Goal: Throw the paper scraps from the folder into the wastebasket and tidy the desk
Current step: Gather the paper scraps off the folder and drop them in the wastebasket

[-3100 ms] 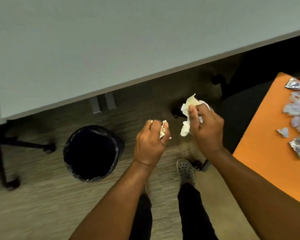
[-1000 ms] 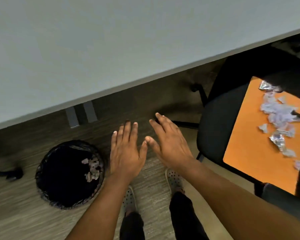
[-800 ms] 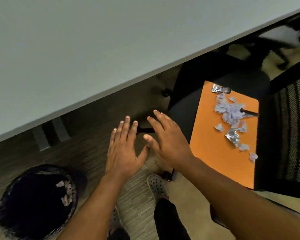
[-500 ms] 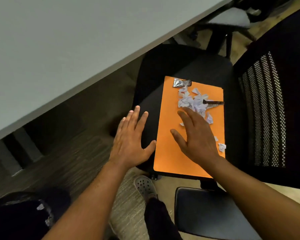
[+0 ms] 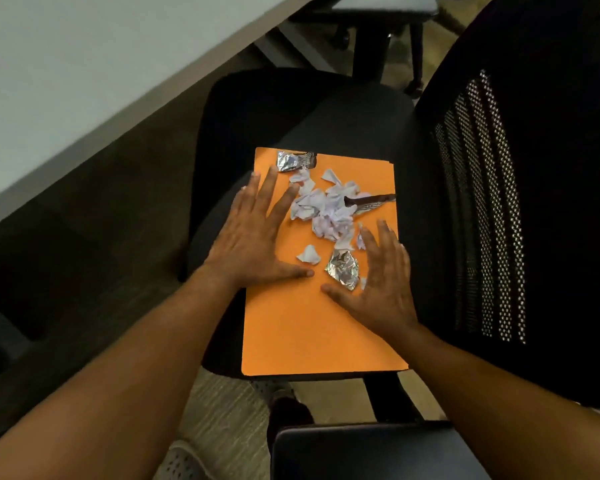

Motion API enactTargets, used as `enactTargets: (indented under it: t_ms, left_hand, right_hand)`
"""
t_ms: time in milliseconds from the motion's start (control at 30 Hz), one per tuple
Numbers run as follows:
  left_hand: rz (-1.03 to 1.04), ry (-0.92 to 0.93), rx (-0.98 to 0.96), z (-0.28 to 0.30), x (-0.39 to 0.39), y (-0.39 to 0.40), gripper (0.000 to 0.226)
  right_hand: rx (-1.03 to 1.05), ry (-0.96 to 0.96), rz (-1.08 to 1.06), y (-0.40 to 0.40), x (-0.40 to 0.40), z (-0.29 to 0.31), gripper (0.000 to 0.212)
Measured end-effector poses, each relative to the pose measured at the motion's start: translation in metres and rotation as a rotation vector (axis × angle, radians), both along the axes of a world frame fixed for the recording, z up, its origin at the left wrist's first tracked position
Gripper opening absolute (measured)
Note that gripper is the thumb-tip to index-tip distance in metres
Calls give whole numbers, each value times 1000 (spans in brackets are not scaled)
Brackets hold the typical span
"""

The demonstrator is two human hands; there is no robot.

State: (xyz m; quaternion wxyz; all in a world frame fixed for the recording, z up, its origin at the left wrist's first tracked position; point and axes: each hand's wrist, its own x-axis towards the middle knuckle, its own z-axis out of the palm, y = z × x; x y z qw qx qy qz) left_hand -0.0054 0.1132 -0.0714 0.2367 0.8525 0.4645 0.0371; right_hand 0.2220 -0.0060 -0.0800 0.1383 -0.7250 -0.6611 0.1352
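An orange folder (image 5: pixel 312 327) lies flat on a black chair seat (image 5: pixel 354 123). On its upper half sits a pile of white paper scraps (image 5: pixel 326 209), with a foil wrapper (image 5: pixel 293 160) at the top edge, a crumpled foil piece (image 5: pixel 343 268) lower down and a dark wrapper strip (image 5: pixel 371 202) to the right. My left hand (image 5: pixel 253 237) rests spread and flat on the folder's left side, beside the pile. My right hand (image 5: pixel 381 275) is spread on the right side, next to the crumpled foil. Both hands hold nothing. The wastebasket is out of view.
The grey desk (image 5: pixel 84 64) runs across the upper left, its edge above the chair. The chair's mesh backrest (image 5: pixel 499 202) rises at the right. A dark armrest (image 5: pixel 361 452) is at the bottom. My shoe (image 5: pixel 184 462) stands on the carpet below.
My view has swung right from the wastebasket to the chair. Both empty hands have moved onto the folder, either side of the scrap pile. The earlier handfuls of scraps lie in the wastebasket.
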Motion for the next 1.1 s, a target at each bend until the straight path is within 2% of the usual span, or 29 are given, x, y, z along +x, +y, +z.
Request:
enactTargets:
  t_ms: [167, 300, 400, 467, 600, 700, 800, 967, 1100]
  left_hand:
    - [-180, 25, 69, 4, 24, 42, 131]
    - [-213, 67, 35, 1, 34, 53, 127]
    - [-237, 101, 92, -1, 33, 46, 113]
    - [-250, 91, 156, 0, 31, 39, 96]
    - [-214, 2, 267, 0, 31, 21, 57]
    - [-194, 10, 326, -1, 31, 6, 43]
    - [-168, 16, 321, 3, 34, 1, 37]
    - [-119, 0, 291, 5, 36, -6, 40]
    - [41, -131, 296, 11, 30, -15, 35]
  right_hand:
    - [133, -48, 106, 30, -2, -3, 109]
    - [162, -53, 156, 53, 3, -1, 110]
    - [120, 3, 179, 65, 8, -2, 105]
    - [145, 11, 198, 68, 10, -3, 92]
    - [177, -99, 227, 65, 6, -6, 55]
    - [181, -205, 216, 63, 2, -7, 43]
    - [246, -226, 230, 61, 0, -6, 37]
    - [290, -154, 210, 62, -4, 2, 30]
    - [367, -71, 158, 61, -8, 12, 32]
